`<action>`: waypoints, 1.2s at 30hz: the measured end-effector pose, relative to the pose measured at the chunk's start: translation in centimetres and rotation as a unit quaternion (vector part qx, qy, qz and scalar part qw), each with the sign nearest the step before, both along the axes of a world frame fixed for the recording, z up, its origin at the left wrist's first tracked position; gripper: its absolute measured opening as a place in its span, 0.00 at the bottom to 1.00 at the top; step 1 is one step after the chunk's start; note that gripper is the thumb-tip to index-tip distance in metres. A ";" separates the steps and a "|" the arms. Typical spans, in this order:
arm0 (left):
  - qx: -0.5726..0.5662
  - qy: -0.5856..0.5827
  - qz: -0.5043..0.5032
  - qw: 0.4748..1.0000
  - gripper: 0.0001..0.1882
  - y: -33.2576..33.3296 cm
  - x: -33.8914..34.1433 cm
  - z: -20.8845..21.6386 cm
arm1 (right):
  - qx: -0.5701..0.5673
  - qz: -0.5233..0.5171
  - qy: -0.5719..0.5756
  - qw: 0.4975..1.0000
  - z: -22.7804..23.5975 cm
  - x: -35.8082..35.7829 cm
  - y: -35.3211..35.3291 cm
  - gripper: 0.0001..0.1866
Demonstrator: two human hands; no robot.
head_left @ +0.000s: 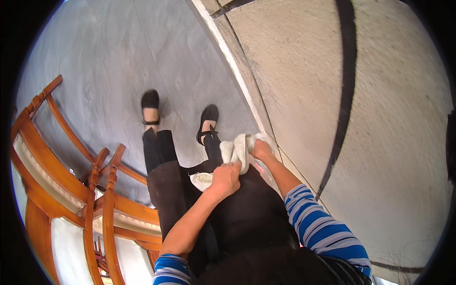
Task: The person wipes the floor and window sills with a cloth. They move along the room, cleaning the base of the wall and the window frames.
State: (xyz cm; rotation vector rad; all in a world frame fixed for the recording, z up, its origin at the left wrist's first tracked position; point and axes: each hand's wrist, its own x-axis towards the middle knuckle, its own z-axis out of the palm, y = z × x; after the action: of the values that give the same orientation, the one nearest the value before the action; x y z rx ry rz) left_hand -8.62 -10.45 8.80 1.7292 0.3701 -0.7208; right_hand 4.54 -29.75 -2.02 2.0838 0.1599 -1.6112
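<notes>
A whitish cloth (pixel 242 148), bunched and twisted, is held between my two hands in front of my dark clothing. My left hand (pixel 226 178) is closed around its lower part, and a loose end hangs out to the left of the fist. Farther out and to the right, my right hand (pixel 261 150) grips the other end with fingers wrapped round it. Folds of the cloth hide some of the right fingers. Both forearms come from blue, white and grey striped sleeves.
On the left stand wooden chairs (pixel 102 190) with pale seats, their legs jutting over the grey tiled floor (pixel 109 42). A pale strip (pixel 232 66) divides that floor from rough beige paving (pixel 294 71), which a dark curved band (pixel 348 66) crosses. My black shoes (pixel 207 116) are on the grey tiles.
</notes>
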 end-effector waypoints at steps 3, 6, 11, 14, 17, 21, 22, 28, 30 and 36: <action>0.047 -0.025 -0.057 0.997 0.11 -0.7 -1.1 1.3 | 0.174 0.018 -0.068 0.982 1.1 0.6 7.0 0.35; 0.065 0.030 -0.062 0.995 0.13 -0.8 -2.1 -0.4 | 0.383 0.035 -0.115 0.916 1.2 2.8 15.1 0.42; 0.147 -0.082 0.264 0.950 0.16 2.0 -1.1 -3.7 | 0.442 0.175 -0.223 0.851 -2.0 7.4 25.0 0.43; -0.106 0.036 0.527 0.843 0.17 4.2 1.0 -4.4 | 0.348 0.189 -0.242 0.886 -5.3 10.3 26.7 0.36; -0.121 -0.012 0.591 0.797 0.23 4.9 1.4 -4.5 | 0.235 0.206 -0.217 0.925 -8.9 10.4 25.6 0.33; -0.107 -0.020 0.571 0.814 0.26 2.0 -0.1 -4.6 | 0.249 0.125 -0.242 0.929 -11.8 7.6 21.2 0.36; -0.086 -0.001 0.544 0.834 0.26 0.8 -0.4 -4.6 | 0.243 0.140 -0.238 0.930 -11.9 6.9 19.5 0.36; -0.018 -0.006 0.365 0.931 0.26 -6.7 -1.5 -4.0 | 0.238 0.118 -0.251 0.931 -11.7 3.5 8.5 0.32; 0.002 -0.047 0.340 0.939 0.22 -8.7 -1.7 -4.2 | 0.245 0.095 -0.246 0.933 -12.1 2.3 3.8 0.31; 0.092 -0.068 0.065 0.991 0.15 -15.0 -3.2 -5.0 | 0.170 0.042 -0.156 0.972 -13.1 -3.6 -13.6 0.27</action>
State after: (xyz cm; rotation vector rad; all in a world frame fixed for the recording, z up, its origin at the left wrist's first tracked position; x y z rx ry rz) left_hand -11.80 -25.43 3.81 1.8979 0.4614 -0.4844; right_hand 0.95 -43.34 -15.13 2.5216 0.4340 -1.2547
